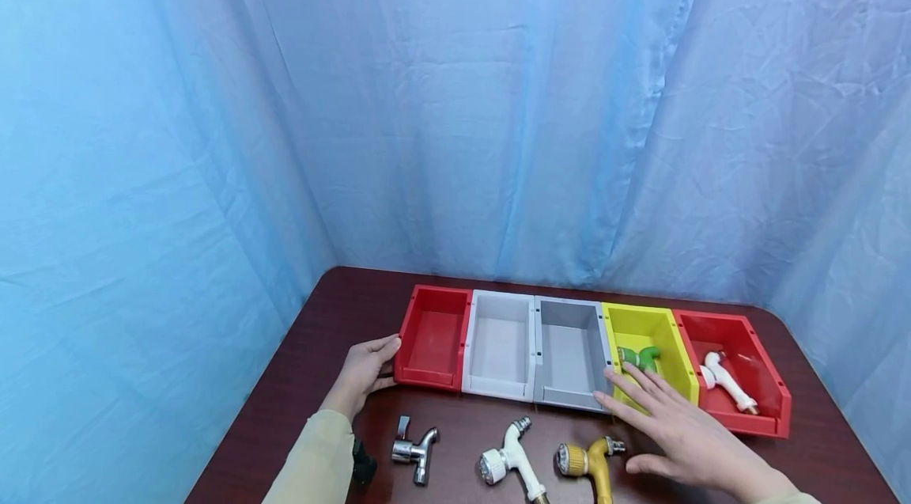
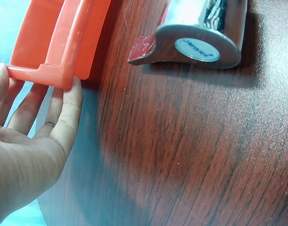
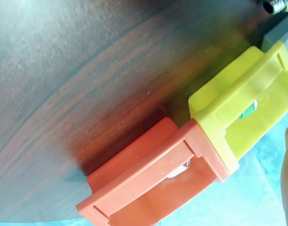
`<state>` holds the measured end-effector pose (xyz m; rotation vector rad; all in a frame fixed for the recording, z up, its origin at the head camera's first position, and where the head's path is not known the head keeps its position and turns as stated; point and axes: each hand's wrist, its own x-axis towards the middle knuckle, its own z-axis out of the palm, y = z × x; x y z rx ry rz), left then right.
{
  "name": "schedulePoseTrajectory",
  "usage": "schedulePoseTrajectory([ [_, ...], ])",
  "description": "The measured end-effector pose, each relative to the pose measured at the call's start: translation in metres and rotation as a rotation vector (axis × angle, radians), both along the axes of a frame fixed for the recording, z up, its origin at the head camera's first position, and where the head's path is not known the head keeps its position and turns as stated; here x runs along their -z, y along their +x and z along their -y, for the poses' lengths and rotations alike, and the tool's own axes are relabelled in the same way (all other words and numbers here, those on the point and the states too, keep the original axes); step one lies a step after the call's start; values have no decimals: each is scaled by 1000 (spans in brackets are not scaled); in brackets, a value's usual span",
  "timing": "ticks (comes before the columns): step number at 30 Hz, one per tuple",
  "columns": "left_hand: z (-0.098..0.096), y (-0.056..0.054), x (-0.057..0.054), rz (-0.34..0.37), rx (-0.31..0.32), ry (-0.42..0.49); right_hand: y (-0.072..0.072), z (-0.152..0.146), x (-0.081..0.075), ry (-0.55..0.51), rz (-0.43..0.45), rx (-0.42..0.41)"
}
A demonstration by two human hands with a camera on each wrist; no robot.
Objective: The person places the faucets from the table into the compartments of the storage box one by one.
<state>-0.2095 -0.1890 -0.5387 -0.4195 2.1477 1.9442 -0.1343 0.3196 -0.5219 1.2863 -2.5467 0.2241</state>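
Observation:
My left hand [image 1: 363, 376] grips the front left corner of the left red bin [image 1: 436, 336], thumb at the rim and fingers round its outer side in the left wrist view. That bin is bare inside, as are the white bin [image 1: 500, 338] and grey bin [image 1: 567, 346] beside it. Over the front of the grey and yellow bins my right hand [image 1: 683, 437] is spread, fingers straight, holding nothing. A green tap [image 1: 644, 358] lies in the yellow bin [image 1: 685, 377]. In the right red bin [image 1: 776, 409] lies a white tap [image 1: 727, 384].
In front of the bins a chrome tap [image 1: 416, 452], another white tap [image 1: 515, 456] and a yellow tap [image 1: 594, 463] lie on the dark wooden table [image 1: 306, 346]. A small black object [image 1: 364, 463] is beside the left sleeve. Blue curtains [image 1: 455, 108] hang behind the table.

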Motion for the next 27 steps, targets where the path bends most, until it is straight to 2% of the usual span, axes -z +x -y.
schedulePoseTrajectory([
  [7, 1, 0, 0, 0, 1, 2, 9, 10, 2, 39, 18, -22],
  [14, 0, -2, 2, 6, -2, -3, 18, 16, 6, 85, 184, -13],
  [22, 1, 0, 1, -6, 4, -7, 24, 23, 11, 117, 234, -16],
  [27, 1, 1, 1, -12, 6, -8, 27, 31, 12, 172, 365, 25],
])
